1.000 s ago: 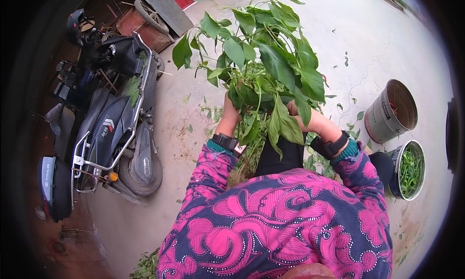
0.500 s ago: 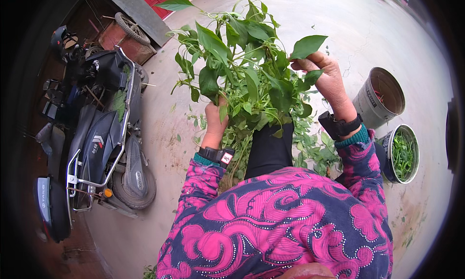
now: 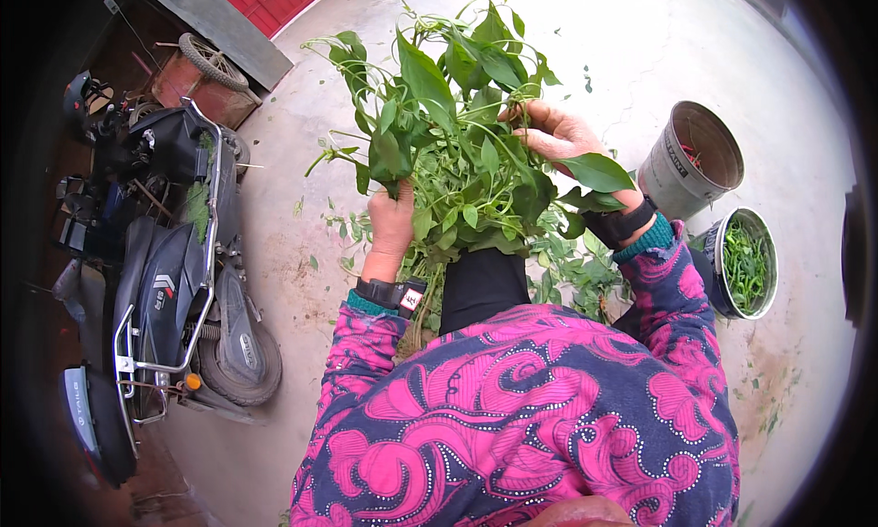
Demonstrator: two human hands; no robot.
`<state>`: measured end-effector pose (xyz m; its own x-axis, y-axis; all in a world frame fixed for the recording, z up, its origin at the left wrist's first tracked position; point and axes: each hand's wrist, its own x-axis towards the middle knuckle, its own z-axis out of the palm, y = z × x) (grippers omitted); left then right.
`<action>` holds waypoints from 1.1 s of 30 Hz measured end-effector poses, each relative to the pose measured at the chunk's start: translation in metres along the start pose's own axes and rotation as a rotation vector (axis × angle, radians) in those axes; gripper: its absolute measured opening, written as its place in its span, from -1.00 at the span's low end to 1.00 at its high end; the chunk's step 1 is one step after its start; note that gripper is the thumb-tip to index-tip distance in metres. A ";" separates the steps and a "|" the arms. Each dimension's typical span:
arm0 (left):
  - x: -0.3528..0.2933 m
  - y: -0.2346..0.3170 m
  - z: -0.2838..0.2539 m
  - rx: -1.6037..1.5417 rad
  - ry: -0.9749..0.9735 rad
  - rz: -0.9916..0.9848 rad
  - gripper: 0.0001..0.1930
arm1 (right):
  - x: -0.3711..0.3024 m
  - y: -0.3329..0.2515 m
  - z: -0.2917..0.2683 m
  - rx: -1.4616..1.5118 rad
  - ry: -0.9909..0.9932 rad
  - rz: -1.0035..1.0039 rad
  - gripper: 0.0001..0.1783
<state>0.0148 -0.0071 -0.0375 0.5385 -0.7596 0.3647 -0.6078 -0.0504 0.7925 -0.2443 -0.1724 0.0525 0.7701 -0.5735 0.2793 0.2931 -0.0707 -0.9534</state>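
A leafy pepper plant (image 3: 480, 143) with long thin stems and broad green leaves stands over my lap, its lower part reaching down beside my dark trouser leg. My left hand (image 3: 391, 218) is closed on it at the left side, the fingertips partly behind leaves. On the right side, my right hand (image 3: 558, 136) reaches into the foliage with thumb and fingers pinched together among the thin stems. What lies between those fingertips is too small to make out. A broad leaf (image 3: 599, 172) hangs across the right wrist.
To my right stand a tall grey bucket (image 3: 677, 175) with a few red things inside and a shorter bucket (image 3: 722, 289) of green peppers (image 3: 745, 266). Cut greenery (image 3: 581, 271) lies on the concrete floor (image 3: 293, 280) around my legs. A dark electric scooter (image 3: 174, 280) is parked at the left.
My right hand has moved left and deeper into the leaves, from the outer leaf to the inner stems. My left hand keeps its hold. The whole view has shifted slightly.
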 end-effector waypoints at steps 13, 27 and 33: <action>-0.004 0.006 -0.003 0.054 0.004 0.025 -0.53 | 0.003 -0.014 -0.029 -0.282 -0.133 0.183 -0.63; 0.005 0.030 -0.009 0.149 -0.157 0.001 -0.47 | -0.001 -0.027 -0.039 -0.514 -0.193 0.035 -0.67; 0.022 0.038 -0.007 0.241 -0.173 -0.013 -0.41 | 0.008 -0.029 -0.047 -0.823 -0.190 0.044 -0.63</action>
<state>0.0080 -0.0212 0.0044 0.4518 -0.8563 0.2503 -0.7338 -0.1971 0.6502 -0.2733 -0.2130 0.0774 0.8751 -0.4475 0.1839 -0.1889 -0.6660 -0.7216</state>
